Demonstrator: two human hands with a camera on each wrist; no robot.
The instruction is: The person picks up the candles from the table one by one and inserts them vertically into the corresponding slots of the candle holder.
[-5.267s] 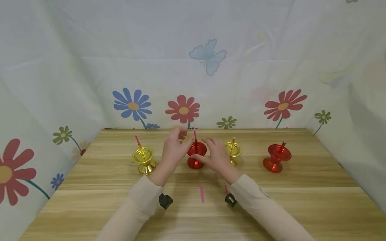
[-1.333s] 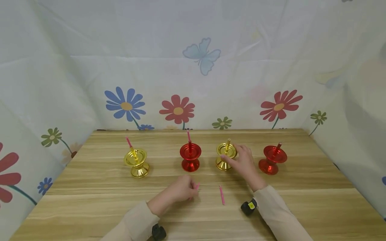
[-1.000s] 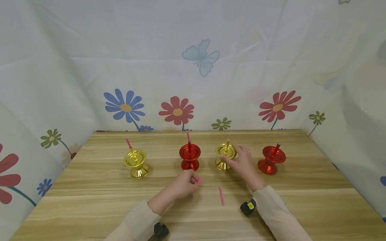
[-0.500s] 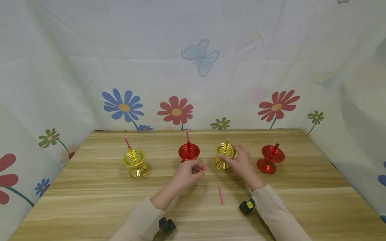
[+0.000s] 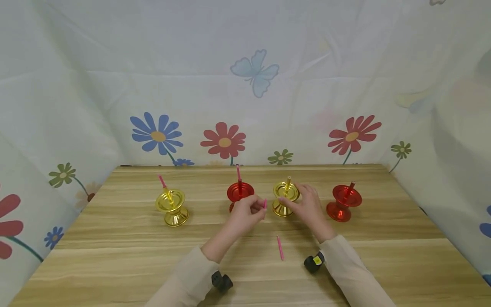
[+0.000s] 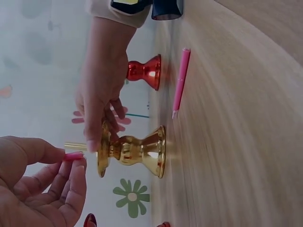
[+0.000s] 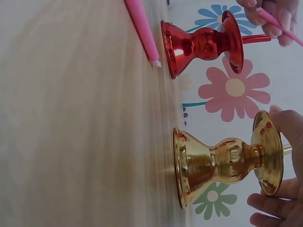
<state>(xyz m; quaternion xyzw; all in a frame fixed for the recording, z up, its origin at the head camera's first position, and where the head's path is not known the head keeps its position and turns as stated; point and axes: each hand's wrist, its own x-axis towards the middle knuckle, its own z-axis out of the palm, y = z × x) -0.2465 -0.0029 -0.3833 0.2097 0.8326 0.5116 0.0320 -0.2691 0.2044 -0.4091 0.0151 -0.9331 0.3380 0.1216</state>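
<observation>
My left hand (image 5: 244, 216) pinches a thin pink candle (image 5: 265, 204) between thumb and fingertips, raised above the table, left of a gold candle holder (image 5: 282, 209). My right hand (image 5: 309, 209) grips that holder by its dish rim, thumb on the near side and fingers round the far side. The holder's foot stands on the table, and its upright tube (image 6: 75, 146) has no candle in it. In the left wrist view the pinched candle overlaps the tube's edge. A second pink candle (image 5: 280, 248) lies on the table in front of the hands.
A gold holder (image 5: 176, 217) at left and a red holder (image 5: 237, 192) beside my left hand each bear a pink candle. Another red holder (image 5: 339, 211), without a candle, stands at right. A flowered cloth (image 5: 184, 85) hangs behind the wooden table (image 5: 115, 256).
My left hand left the middle red holder, took a candle from the table and lifted it toward the gold holder, turning it more upright. My right hand moved to that gold holder and stays there.
</observation>
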